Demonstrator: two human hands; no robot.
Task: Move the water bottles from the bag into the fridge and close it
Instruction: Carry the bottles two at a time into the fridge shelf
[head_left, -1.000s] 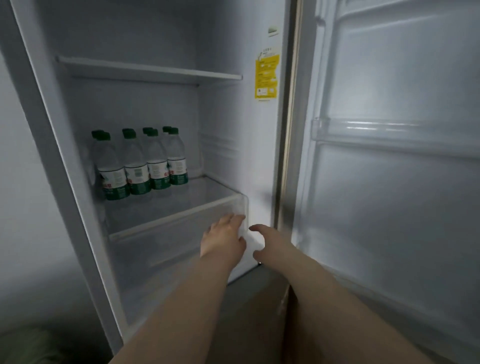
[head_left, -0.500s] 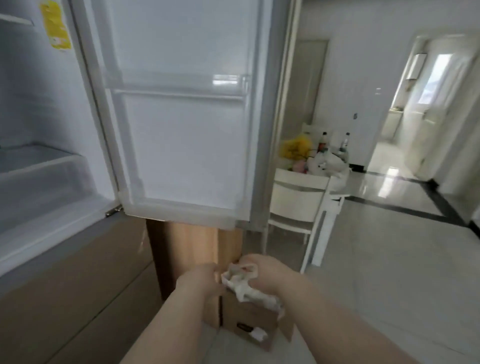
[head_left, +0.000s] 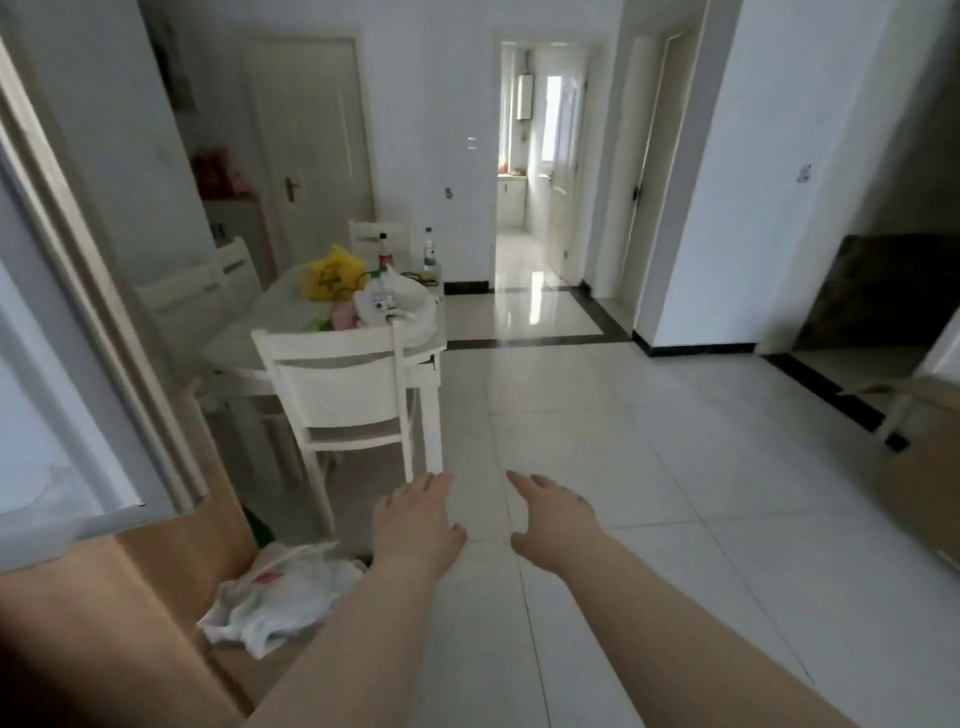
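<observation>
A crumpled white plastic bag (head_left: 275, 592) lies low at the left on a brown cardboard box (head_left: 244, 660), beside the wooden cabinet. No bottle shows in it. My left hand (head_left: 415, 525) hovers just right of the bag, fingers apart and holding nothing. My right hand (head_left: 556, 514) is stretched out over the floor tiles, also spread and holding nothing. The open fridge door (head_left: 67, 395) fills the left edge; the fridge's inside and its bottles are out of view.
A white chair (head_left: 343, 395) and a white table (head_left: 311, 332) with a yellow bag, bottles and clutter stand just beyond the hands. White floor tiles (head_left: 649, 493) stretch right towards a hallway. A wooden piece of furniture sits at the far right edge.
My view swung right from the fridge shelf to the room. Both hands gripped the white bag half a second ago; now it lies on the box and both hands are free.
</observation>
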